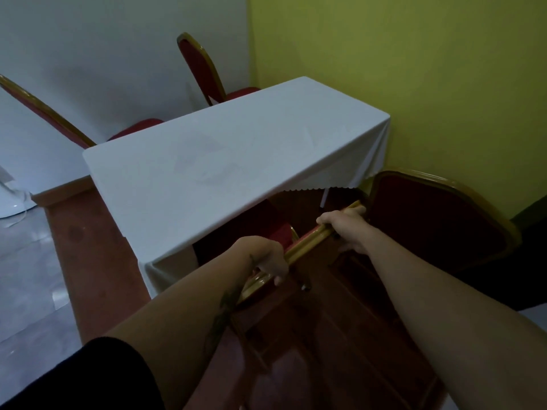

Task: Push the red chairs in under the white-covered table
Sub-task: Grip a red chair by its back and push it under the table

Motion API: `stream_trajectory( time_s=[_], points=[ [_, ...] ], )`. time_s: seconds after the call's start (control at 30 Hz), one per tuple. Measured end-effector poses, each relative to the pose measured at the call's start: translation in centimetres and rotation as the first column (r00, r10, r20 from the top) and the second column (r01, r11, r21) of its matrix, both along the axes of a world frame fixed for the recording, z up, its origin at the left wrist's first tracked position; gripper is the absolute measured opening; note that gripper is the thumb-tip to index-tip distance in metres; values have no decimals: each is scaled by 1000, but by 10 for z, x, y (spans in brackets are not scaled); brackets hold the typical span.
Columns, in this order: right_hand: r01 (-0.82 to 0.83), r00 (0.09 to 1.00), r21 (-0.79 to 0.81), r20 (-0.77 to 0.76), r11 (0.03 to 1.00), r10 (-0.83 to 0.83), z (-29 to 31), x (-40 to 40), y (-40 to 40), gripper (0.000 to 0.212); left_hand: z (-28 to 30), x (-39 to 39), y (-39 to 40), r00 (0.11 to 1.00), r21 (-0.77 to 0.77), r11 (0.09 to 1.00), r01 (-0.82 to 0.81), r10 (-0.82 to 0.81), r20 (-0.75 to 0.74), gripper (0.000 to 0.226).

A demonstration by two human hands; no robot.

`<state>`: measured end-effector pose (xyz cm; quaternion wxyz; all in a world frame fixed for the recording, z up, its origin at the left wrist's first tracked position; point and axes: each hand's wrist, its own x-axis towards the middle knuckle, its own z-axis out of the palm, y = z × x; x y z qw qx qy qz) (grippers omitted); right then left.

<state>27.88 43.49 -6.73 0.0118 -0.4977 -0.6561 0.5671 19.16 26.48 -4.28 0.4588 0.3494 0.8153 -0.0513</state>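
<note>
The white-covered table [225,155] fills the middle of the head view. Just below its near edge is a red chair with a gold frame [310,235]; its seat is partly under the cloth. My left hand [270,258] grips the left end of the chair's top rail and my right hand [344,226] grips the right end. A second red chair [438,220] stands to the right of it, back toward me, beside the table's near right corner. Two more red chairs sit on the far side: one at the back [201,66], one at the far left [44,110].
A green wall [414,69] runs close along the table's right end. A white wall [103,54] lies behind the far chairs. The table stands on a reddish floor strip [88,247], with pale glossy floor [26,276] to the left.
</note>
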Motion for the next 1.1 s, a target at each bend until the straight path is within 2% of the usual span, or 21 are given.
stream_trajectory(
  time_s=[0.1, 0.17, 0.27, 0.33, 0.43, 0.57, 0.73, 0.83, 0.9, 1.0, 1.1],
  points=[
    [-159, 977, 116, 158, 980, 140, 14, 18, 18, 119, 14, -1, 26, 998, 76, 995, 57, -58, 9, 53],
    [-244, 956, 227, 220, 943, 195, 27, 36, 37, 112, 27, -1, 53, 994, 166, 980, 110, -109, -17, 51],
    [-284, 938, 394, 304, 874, 168, 47, 69, 83, 102, 43, 9, 101, 981, 277, 942, 190, -172, -88, 45],
    [-296, 918, 455, 377, 840, 120, 55, 94, 122, 99, 51, 20, 137, 975, 365, 904, 222, -192, -116, 52],
    [-327, 881, 507, 468, 797, 63, 58, 133, 179, 92, 58, 42, 193, 961, 498, 823, 273, -205, -188, 58],
    [-355, 853, 473, 516, 806, 73, 53, 173, 242, 87, 55, 79, 274, 948, 569, 761, 312, -209, -241, 65],
    [-426, 829, 338, 518, 839, 211, 37, 198, 302, 85, 43, 112, 359, 883, 500, 747, 437, -253, -394, 83],
    [-459, 836, 267, 454, 847, 310, 27, 203, 321, 67, 34, 123, 394, 834, 414, 763, 497, -289, -470, 82],
    [-443, 861, 252, 387, 861, 330, 11, 207, 324, 48, 27, 126, 411, 836, 351, 795, 494, -323, -443, 69],
    [-431, 883, 264, 323, 863, 342, -6, 209, 329, 46, 14, 124, 430, 789, 244, 814, 527, -362, -496, 21],
    [-442, 881, 240, 299, 865, 367, -9, 205, 338, 52, 11, 122, 439, 733, 172, 822, 542, -362, -576, 13]
  ],
)
